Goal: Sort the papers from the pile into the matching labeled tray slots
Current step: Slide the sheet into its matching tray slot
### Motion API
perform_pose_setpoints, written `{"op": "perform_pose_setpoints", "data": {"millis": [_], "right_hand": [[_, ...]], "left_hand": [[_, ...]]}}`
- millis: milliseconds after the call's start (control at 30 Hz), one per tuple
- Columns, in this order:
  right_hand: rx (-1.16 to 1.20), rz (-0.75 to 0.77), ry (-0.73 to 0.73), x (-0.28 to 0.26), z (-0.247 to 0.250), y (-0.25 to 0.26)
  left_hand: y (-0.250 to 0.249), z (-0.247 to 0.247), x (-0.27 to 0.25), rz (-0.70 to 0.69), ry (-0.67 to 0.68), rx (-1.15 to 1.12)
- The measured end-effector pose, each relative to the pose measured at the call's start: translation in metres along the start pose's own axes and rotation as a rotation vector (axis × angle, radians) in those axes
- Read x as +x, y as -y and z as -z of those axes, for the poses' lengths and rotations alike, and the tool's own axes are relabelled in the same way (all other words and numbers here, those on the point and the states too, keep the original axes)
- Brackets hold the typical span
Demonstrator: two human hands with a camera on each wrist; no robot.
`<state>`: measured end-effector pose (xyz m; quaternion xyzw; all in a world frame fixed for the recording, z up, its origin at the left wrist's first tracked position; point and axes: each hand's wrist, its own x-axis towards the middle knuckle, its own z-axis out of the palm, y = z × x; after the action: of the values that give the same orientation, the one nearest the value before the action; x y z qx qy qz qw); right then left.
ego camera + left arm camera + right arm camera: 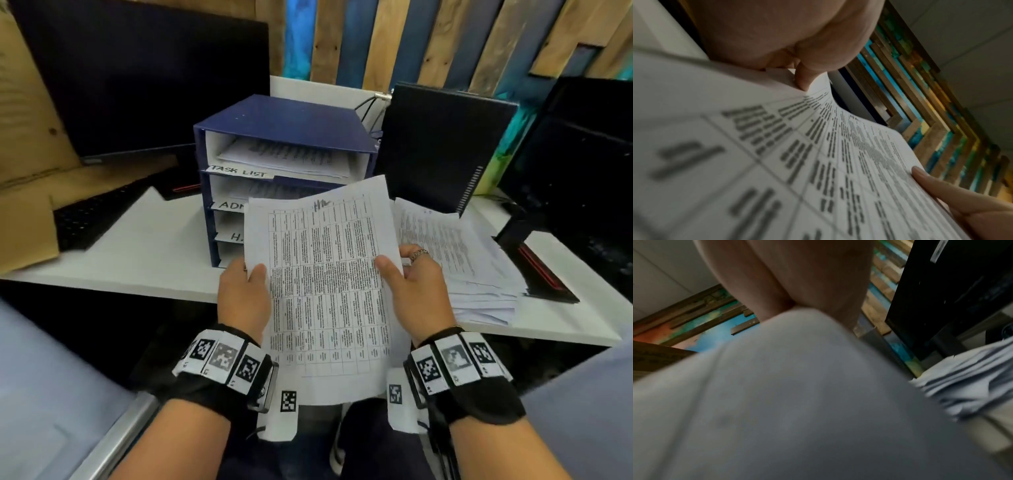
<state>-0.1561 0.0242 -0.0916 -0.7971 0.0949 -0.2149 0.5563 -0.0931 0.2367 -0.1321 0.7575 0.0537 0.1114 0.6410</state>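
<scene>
A printed sheet (325, 284) with a ruled table is held up between both hands, in front of the tray and over the near edge of the white desk (137, 253). Its left edge is pinched by the left hand (243, 298), thumb on top; its right edge is gripped by the right hand (419, 291), thumb on the print, a ring (419, 254) worn on one finger. "HR" appears to be handwritten at the sheet's top edge, though blurred.

The blue tray (284, 120) is set mid-desk. Slot labels "TASK LIST" (239, 170) and "ADM…" are readable; a lower label starting "H" is partly covered by the sheet. Papers are seen in the top two slots.

The loose paper pile (472, 267) is spread on the desk right of the sheet, beside the right hand.

Surroundings: dark monitor (137, 78) back left, black keyboard (92, 216) below it, cardboard (24, 233) at far left, black spiral notebook (445, 144) propped behind the pile, another black monitor (582, 171) at right. The rear wall is clad in wood slats (445, 37) painted blue and teal.
</scene>
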Motion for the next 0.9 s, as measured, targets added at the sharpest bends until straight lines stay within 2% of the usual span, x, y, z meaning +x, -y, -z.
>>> {"op": "perform_pose_setpoints", "data": {"millis": [100,233,367,533,667,767,833,900], "right_hand": [[-0.053,-0.054,0.081,-0.006,-0.028,-0.014],[-0.009,-0.142,0.134,-0.015,-0.056,-0.027],[0.030,-0.264,0.157,-0.017,-0.068,-0.035],[0.029,-0.421,0.288,-0.033,-0.075,-0.051],[0.076,-0.359,0.160,-0.037,-0.078,-0.053],[0.054,-0.321,0.065,-0.025,-0.076,-0.041],[0.030,-0.309,0.040,-0.011,-0.076,-0.032],[0.029,-0.306,-0.013,0.009,-0.078,-0.024]], "left_hand": [[0.012,0.021,0.006,0.045,-0.050,0.143],[0.021,0.041,0.017,0.089,-0.052,0.270],[0.016,0.050,0.031,0.085,-0.078,0.353],[0.017,0.055,0.049,0.122,-0.072,0.399],[0.020,0.053,0.060,0.110,-0.021,0.306],[0.018,0.053,0.064,0.153,0.031,0.203],[0.021,0.058,0.064,0.197,0.121,0.177],[0.032,0.064,0.067,0.238,0.271,0.201]]}}
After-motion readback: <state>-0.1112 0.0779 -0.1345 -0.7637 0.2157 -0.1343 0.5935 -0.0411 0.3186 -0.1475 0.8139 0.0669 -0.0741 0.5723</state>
